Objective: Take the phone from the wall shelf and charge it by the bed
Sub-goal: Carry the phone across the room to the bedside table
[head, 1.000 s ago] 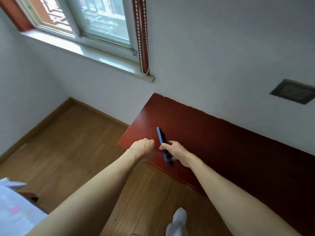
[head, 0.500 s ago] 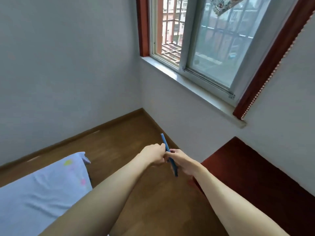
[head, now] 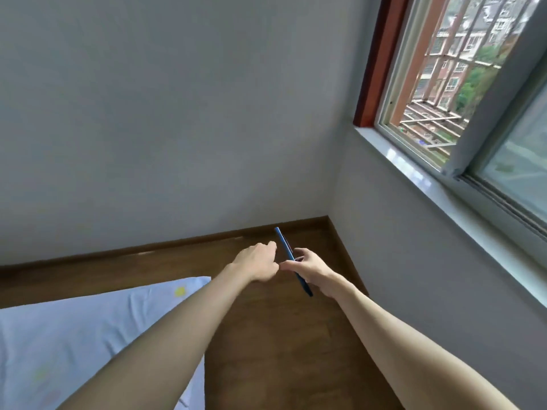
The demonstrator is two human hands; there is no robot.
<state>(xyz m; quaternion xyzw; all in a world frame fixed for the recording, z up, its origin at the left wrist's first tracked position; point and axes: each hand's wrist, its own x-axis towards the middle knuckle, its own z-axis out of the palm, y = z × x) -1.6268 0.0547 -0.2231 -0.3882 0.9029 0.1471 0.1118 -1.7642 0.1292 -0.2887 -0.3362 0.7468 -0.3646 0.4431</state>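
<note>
The phone (head: 291, 259) is off the shelf, gripped edge-on in the right hand (head: 313, 266) over the floor — left hand (head: 257, 261) curled beside it — bed (head: 88, 335) near, charging not yet done.

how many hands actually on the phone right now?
1 for sure. The right hand grips the blue phone edge-on above the floor. The left hand is closed beside it; contact can't be told.
</note>
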